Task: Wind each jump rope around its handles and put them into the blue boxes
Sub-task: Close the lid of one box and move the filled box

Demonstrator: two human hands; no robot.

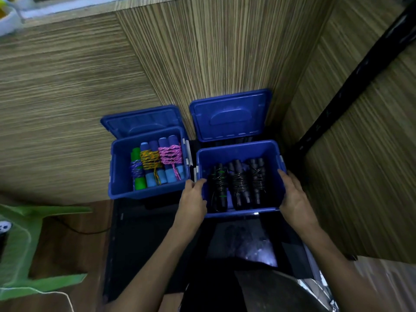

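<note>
dim, bluish indoor light. brightest at 11 o'clock; a small glare patch at 5 o'clock. wide-angle distortion bends the edges. corners are blurred, centre soft, dark areas lack detail.

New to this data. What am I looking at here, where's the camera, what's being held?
No machine: one wide-angle camera worn on a person's head, looking down at their bare hands. Two open blue boxes sit side by side. The left box holds three wound jump ropes with colourful cords. The right box holds three wound black ropes. The left hand and right hand hold that right box by its sides. A green plastic stool stands at the left.
</note>
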